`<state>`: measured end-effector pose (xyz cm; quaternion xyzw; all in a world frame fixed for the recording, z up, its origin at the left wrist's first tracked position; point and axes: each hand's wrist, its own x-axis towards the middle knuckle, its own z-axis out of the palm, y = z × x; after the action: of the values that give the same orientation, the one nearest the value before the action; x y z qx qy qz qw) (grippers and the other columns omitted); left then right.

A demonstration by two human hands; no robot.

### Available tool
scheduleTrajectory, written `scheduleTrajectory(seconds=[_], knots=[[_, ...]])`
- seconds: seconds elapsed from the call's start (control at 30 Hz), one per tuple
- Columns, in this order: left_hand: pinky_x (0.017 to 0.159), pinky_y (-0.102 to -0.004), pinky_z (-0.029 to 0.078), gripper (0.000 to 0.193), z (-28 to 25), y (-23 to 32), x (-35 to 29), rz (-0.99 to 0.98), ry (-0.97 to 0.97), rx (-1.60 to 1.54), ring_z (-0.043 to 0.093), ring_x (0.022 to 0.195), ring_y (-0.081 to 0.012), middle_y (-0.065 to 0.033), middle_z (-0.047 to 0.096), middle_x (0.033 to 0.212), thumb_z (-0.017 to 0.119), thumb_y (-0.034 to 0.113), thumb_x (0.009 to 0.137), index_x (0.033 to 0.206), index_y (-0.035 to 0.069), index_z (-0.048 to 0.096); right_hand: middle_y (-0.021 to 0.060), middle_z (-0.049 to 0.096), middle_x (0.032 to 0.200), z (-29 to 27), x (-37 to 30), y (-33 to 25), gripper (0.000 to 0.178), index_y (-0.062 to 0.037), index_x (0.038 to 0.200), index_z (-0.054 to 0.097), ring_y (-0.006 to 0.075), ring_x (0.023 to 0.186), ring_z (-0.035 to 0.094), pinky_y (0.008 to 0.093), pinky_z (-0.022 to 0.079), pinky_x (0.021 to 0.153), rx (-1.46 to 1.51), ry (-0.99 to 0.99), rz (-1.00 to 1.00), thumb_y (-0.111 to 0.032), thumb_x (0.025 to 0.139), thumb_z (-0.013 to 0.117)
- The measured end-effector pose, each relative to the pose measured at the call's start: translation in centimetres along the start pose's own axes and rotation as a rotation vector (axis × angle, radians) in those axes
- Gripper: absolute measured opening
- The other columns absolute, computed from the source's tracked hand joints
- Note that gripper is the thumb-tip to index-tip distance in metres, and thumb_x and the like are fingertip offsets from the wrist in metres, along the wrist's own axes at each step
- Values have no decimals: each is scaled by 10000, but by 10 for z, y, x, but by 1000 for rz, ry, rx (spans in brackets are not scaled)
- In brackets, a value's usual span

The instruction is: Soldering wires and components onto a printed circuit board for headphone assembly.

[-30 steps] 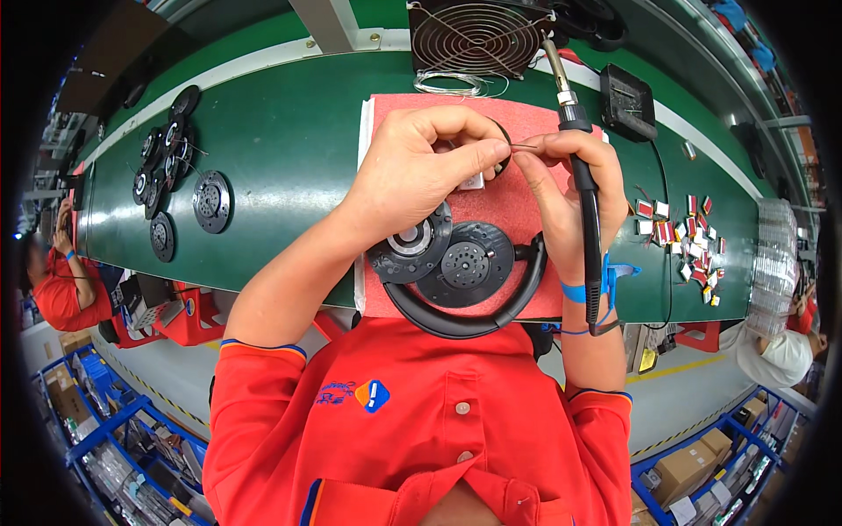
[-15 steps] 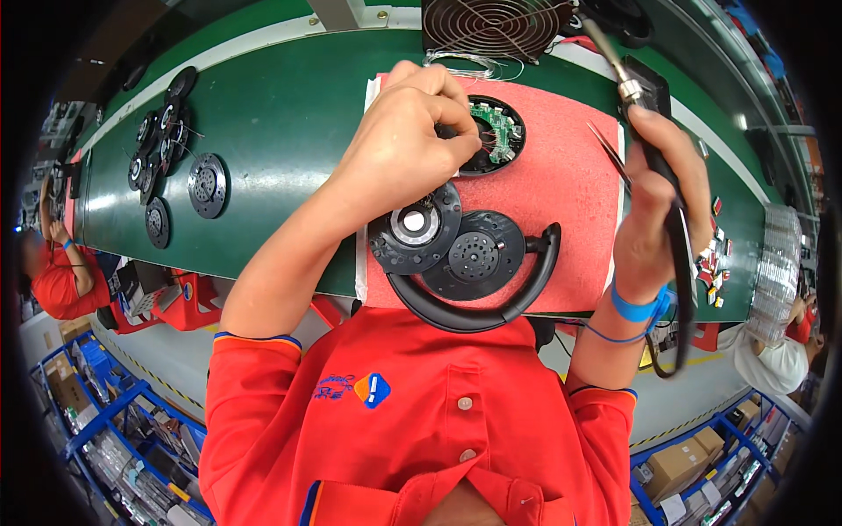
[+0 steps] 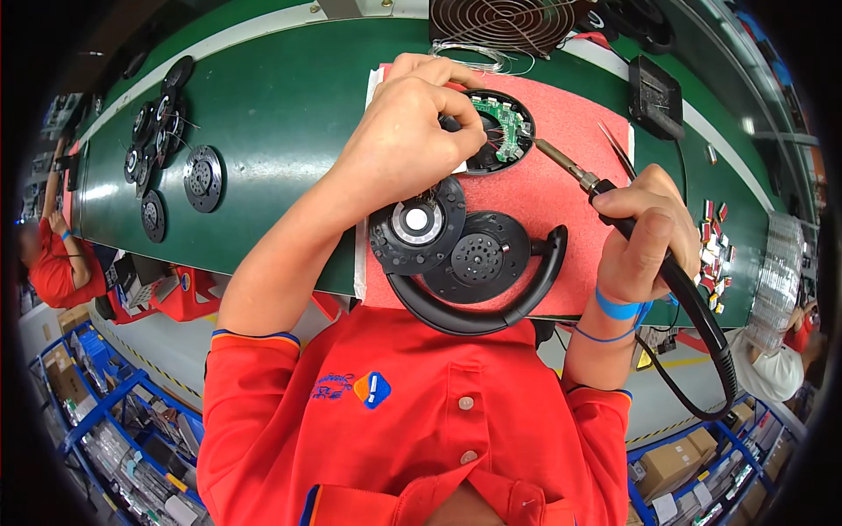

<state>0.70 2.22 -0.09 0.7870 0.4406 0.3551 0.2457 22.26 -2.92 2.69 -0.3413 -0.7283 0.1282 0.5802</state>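
My right hand point(image 3: 651, 232) is closed round the black handle of a soldering iron point(image 3: 605, 188). The iron's tip reaches the right edge of a green circuit board point(image 3: 510, 128) seated in a round black headphone housing point(image 3: 491, 168). Over the left side of that housing, my left hand point(image 3: 421, 118) is pinched with thumb and fingers together; whatever sits between the fingertips is hidden, though fine wires show beside them. Nearer to me lie a headphone band point(image 3: 465, 320), a speaker part with a white centre point(image 3: 417, 221) and a perforated black disc point(image 3: 478, 257).
A pink foam mat point(image 3: 579, 219) lies under the work on a green bench point(image 3: 281, 114). Tweezers point(image 3: 617, 149) rest at its right edge. Beyond are a black tray point(image 3: 654, 96), a fan point(image 3: 502, 24), small red-and-white parts point(image 3: 715, 254) and, leftward, several black speaker discs point(image 3: 203, 179).
My right hand has lowered and turned the soldering iron, bringing its tip from above the mat down to the circuit board. My left hand stays nearly in place.
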Motion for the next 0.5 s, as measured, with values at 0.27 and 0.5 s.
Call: scheduleTrajectory(seconds=[0.27,0.5], knots=[[926,-360,406,74,-3,-3,0,14,-9,-3,493,1047,-299,-99,634,1062,655,74,650,691,35,702,63,594,568,4,1,0,297,10,656,612,143,453,409,279,306,439,5,-36,8,-163,887,540],[929,-363,403,87,-1,-3,-1,2,-16,10,490,1048,-306,-107,631,1066,656,87,652,703,39,707,50,597,562,9,3,-4,218,-23,652,628,153,434,450,278,342,427,-41,-127,32,-103,849,577]])
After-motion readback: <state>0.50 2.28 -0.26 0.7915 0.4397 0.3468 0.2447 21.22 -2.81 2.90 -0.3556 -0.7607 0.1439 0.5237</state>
